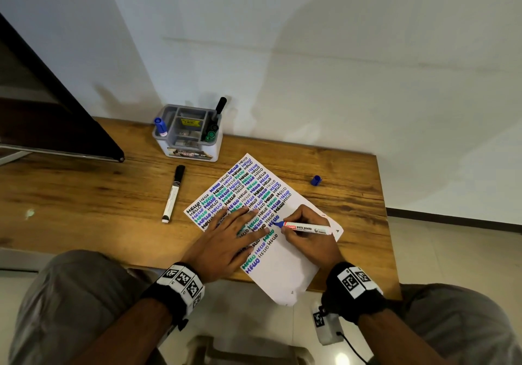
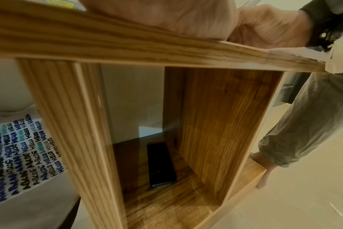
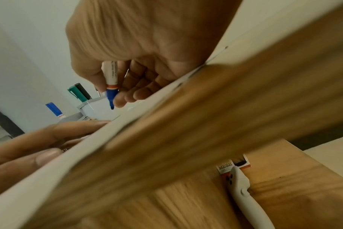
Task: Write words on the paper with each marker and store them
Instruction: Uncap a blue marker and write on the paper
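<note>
A white paper point(image 1: 285, 266) full of HELLO words lies slanted on the wooden table point(image 1: 84, 195). My right hand point(image 1: 303, 233) grips an uncapped blue whiteboard marker point(image 1: 306, 227), its tip on the paper; the right wrist view shows the same marker point(image 3: 110, 86) pinched between my fingers. My left hand point(image 1: 228, 237) lies flat on the paper with fingers spread. Its blue cap point(image 1: 316, 180) sits on the table to the right. A capped black marker point(image 1: 173, 193) lies left of the paper. A grey organiser point(image 1: 187, 133) at the back holds blue, green and black markers.
A dark panel point(image 1: 56, 127) leans over the table's left end. A wall stands close behind the organiser. Under the table, the left wrist view shows a shelf with a black phone point(image 2: 161, 164) and another written sheet point(image 2: 20, 155).
</note>
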A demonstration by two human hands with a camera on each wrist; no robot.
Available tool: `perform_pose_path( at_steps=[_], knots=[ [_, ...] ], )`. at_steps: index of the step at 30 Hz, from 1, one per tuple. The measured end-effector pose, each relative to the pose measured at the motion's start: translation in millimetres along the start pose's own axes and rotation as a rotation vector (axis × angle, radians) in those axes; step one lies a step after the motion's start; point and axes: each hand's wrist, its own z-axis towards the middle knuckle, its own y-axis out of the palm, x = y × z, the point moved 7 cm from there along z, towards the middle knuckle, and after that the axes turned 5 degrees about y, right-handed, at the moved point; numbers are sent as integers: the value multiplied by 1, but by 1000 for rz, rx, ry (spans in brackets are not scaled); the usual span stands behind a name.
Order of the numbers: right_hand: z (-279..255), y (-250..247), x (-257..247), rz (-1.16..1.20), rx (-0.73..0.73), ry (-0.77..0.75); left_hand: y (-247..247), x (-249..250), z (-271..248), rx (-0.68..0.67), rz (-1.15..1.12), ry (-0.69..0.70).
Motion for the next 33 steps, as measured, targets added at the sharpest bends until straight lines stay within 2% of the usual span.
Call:
perform_pose_path(
  at_steps=[20, 33],
  knots=[
    [8, 0, 12, -90, -45, 54, 4, 0, 0, -37, -8, 3],
    [8, 1, 7, -129, -39, 19, 4, -2, 0, -32, -22, -1]
  ],
)
